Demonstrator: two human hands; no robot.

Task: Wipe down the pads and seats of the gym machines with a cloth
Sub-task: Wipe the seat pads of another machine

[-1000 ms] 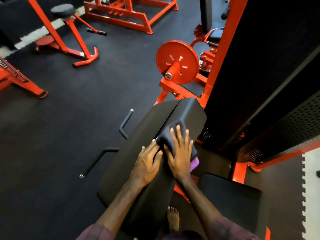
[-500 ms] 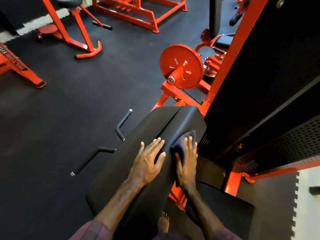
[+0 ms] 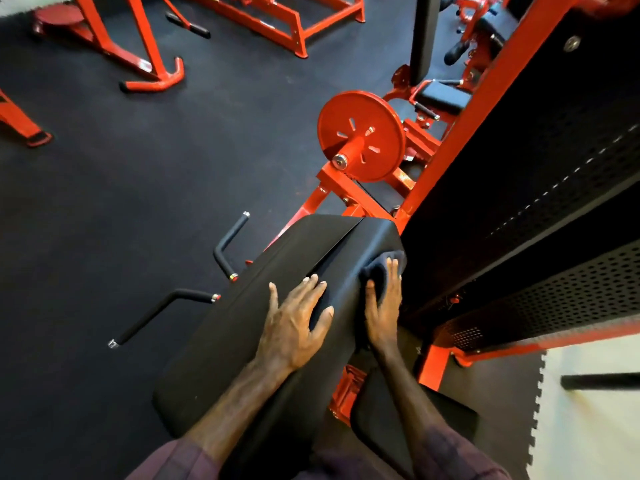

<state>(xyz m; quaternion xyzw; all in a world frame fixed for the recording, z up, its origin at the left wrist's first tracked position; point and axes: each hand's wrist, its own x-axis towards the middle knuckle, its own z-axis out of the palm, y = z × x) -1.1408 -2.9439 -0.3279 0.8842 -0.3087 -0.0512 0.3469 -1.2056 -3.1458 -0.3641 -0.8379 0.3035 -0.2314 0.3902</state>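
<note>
Right hand (image 3: 382, 306) flat with fingers extended, pressing a dark cloth (image 3: 379, 268) against the right side of the black back pad (image 3: 242, 341), left hand (image 3: 294, 323) spread flat on pad's face, gripping nothing, pad smooth, angled, red weight plate (image 3: 362, 135) beyond, black seat (image 3: 381, 427) below.

Right hand (image 3: 382, 308) with cloth (image 3: 379, 268) moved from pad (image 3: 263, 323) centre to right edge, near black panel (image 3: 519, 209). Purple cloth corner no longer visible.
</note>
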